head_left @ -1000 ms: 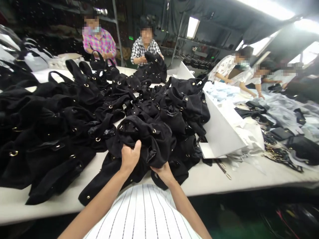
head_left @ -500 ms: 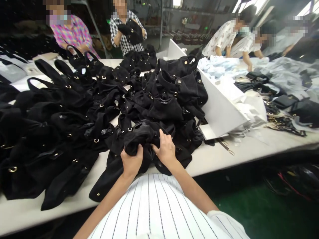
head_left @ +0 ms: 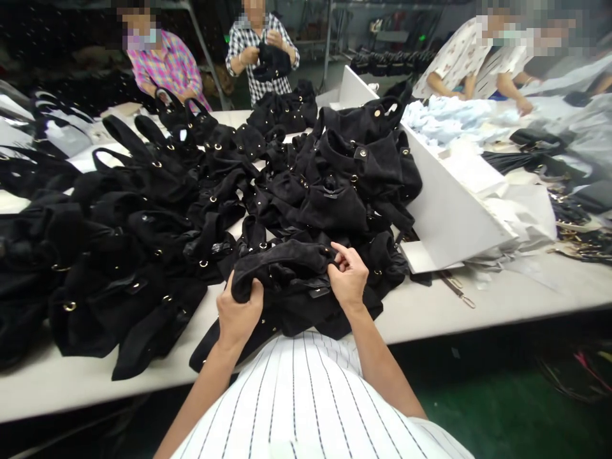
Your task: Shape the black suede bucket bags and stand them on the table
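A soft black fabric handbag [head_left: 287, 261] with small gold fittings lies at the table's near edge, its upper part stretched between my hands. My left hand [head_left: 240, 312] grips its left end, thumb in front and fingers behind. On the right side, my right hand [head_left: 348, 274] pinches the bag close to a small gold stud, the index finger extended along it. A small dark tag with a bright mark [head_left: 319, 292] shows on the bag below my right hand. More black bags [head_left: 335, 204] are heaped right behind it.
Black bags [head_left: 119, 223] cover the table's left side. A white upright board [head_left: 449, 197] divides off the right, where pale wrapping [head_left: 459, 121] and straps lie. A clip strap [head_left: 459, 290] rests near the board. Across the table, a person in a checked shirt [head_left: 262, 54] handles a black bag; others work nearby.
My hands have moved apart, the left slightly left and the right to the right, spreading the bag's upper part between them. The camera view has shifted left.
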A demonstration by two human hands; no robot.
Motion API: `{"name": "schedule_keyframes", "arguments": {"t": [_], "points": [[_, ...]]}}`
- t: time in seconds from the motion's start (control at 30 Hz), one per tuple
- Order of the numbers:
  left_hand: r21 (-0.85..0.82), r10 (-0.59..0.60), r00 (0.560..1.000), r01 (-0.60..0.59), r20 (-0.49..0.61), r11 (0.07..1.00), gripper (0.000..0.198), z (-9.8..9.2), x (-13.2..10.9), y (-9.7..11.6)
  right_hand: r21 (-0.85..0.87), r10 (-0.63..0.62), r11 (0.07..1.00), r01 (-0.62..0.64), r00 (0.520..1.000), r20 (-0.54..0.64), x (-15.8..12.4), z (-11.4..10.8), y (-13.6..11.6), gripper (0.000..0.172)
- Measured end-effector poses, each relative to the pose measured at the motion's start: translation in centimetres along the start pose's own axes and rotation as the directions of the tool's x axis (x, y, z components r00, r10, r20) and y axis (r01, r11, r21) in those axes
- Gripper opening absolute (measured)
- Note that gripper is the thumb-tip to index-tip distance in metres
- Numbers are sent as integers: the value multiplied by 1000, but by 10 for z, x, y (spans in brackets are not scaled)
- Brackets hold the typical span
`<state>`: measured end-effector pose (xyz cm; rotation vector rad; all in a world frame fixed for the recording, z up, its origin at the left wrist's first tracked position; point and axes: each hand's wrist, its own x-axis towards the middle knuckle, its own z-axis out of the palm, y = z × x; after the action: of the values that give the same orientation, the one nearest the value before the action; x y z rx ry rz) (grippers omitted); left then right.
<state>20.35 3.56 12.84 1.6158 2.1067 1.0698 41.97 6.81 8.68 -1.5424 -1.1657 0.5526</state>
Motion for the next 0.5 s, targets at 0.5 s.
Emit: {"name": "schedule_keyframes", "arguments": {"t": [0.5], "points": [[-118, 655, 702, -651, 279, 749, 17, 16, -32, 45, 83, -112, 993, 82, 878, 466, -73, -36, -14, 13]]}}
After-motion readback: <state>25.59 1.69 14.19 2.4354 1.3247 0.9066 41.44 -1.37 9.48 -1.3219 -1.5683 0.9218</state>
